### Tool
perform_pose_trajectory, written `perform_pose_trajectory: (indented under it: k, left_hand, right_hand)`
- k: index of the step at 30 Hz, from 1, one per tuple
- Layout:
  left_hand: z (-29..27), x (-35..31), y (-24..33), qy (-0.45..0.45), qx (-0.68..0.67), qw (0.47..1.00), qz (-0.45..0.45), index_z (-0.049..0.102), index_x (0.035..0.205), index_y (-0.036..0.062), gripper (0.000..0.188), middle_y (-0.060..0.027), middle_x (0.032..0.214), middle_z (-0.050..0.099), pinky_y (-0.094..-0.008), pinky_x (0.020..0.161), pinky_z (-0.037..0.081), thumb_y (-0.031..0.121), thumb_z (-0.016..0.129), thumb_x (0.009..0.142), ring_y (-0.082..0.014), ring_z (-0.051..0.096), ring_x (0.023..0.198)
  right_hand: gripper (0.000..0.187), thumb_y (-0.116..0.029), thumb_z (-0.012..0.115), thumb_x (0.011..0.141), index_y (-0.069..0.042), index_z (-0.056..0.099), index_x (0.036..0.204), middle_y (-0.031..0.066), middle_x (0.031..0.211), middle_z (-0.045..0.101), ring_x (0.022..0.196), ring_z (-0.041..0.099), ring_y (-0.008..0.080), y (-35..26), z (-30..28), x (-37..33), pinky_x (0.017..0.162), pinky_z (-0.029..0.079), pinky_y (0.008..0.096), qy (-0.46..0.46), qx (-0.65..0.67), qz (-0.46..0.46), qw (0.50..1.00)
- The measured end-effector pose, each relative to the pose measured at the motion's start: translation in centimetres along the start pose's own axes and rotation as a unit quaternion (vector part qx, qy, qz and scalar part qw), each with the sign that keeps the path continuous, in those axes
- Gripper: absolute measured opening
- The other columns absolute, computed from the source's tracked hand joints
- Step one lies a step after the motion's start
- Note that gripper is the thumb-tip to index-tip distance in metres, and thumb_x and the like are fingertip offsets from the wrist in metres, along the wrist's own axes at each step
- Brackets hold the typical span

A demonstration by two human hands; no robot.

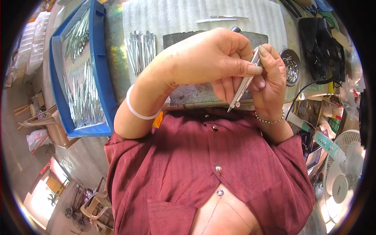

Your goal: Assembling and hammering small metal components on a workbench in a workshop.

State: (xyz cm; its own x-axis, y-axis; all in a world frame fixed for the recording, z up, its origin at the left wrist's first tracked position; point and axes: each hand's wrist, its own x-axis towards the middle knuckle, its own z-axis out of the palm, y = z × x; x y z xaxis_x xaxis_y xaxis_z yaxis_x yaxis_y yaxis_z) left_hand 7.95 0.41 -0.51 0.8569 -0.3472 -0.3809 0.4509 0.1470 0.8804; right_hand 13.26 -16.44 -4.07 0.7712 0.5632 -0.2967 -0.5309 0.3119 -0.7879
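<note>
Both hands are up in front of my chest, over the near edge of the bench. Between them slants a slim silver metal piece [243, 87], its narrow tip pointing down and toward me, with a small round knob or rivet near that tip. My left hand [223, 55] closes on its middle, thumb laid along it. Pinched at the upper end are the fingertips of my right hand [271, 70]. What the curled fingers cover is hidden. Behind the hands lies a dark grey mat [180, 39]. A bundle of thin metal strips [140, 51] rests left of the mat.
A blue tray [98, 51] with many metal strips stands at the left. Two slim metal pieces [217, 20] lie on the white foam sheet [164, 15]. Right of my hands sits a round bowl [296, 78] of small metal parts. A fan [340, 184] stands lower right.
</note>
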Motion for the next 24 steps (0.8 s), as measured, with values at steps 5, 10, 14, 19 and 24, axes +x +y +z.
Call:
perform_pose_trajectory:
  k: [5,10,14,19,24]
  left_hand:
    - [-0.3,-0.6,0.0,-0.050,-0.042,0.997,0.040,0.052,0.082,0.0013,0.022,-0.0055,0.061,0.061,-0.0182,0.042,0.047,0.021,0.058,0.091,-0.0102,0.060,0.048]
    - [0.1,-2.7,0.0,-0.056,-0.056,0.995,0.061,0.057,0.081,-0.0013,0.023,-0.0079,0.063,0.062,-0.0216,0.045,0.048,0.020,0.060,0.089,-0.0140,0.061,0.050]
    - [0.1,-4.1,-1.3,-0.041,-0.080,0.992,0.084,0.057,0.082,-0.0013,0.022,-0.0076,0.062,0.062,-0.0215,0.044,0.048,0.019,0.061,0.089,-0.0134,0.061,0.049]
    - [0.3,-5.5,-2.2,0.021,-0.132,0.987,0.087,0.056,0.082,-0.0008,0.020,-0.0081,0.063,0.062,-0.0207,0.041,0.047,0.017,0.062,0.088,-0.0116,0.060,0.049]
    - [0.1,-6.1,-3.1,0.052,-0.138,0.986,0.083,0.050,0.074,0.0040,0.022,-0.0044,0.062,0.061,-0.0156,0.038,0.043,0.015,0.064,0.087,-0.0070,0.057,0.046]
  right_hand:
    - [0.013,-0.014,0.052,0.092,-0.006,0.053,0.081,-0.0023,0.059,0.047,0.040,0.034,0.0016,-0.5,1.4,-1.5,0.035,0.028,0.0173,-0.020,-0.005,-0.041,0.999]
    - [0.013,-0.014,0.052,0.092,-0.005,0.054,0.084,-0.0019,0.056,0.047,0.039,0.033,0.0012,-0.1,2.6,-2.4,0.035,0.027,0.0167,-0.050,-0.012,-0.060,0.997]
    - [0.013,-0.015,0.051,0.093,-0.005,0.054,0.085,-0.0020,0.057,0.047,0.039,0.033,0.0009,0.5,3.2,-2.6,0.035,0.026,0.0166,-0.084,-0.026,-0.050,0.995]
    - [0.012,-0.014,0.051,0.092,-0.005,0.053,0.084,-0.0021,0.058,0.048,0.041,0.034,0.0008,1.5,3.9,-2.3,0.036,0.027,0.0165,-0.087,-0.039,-0.031,0.995]
    - [0.012,-0.014,0.051,0.092,-0.006,0.053,0.082,-0.0019,0.060,0.050,0.042,0.036,0.0011,2.0,4.7,-2.3,0.037,0.028,0.0161,-0.073,-0.043,0.026,0.996]
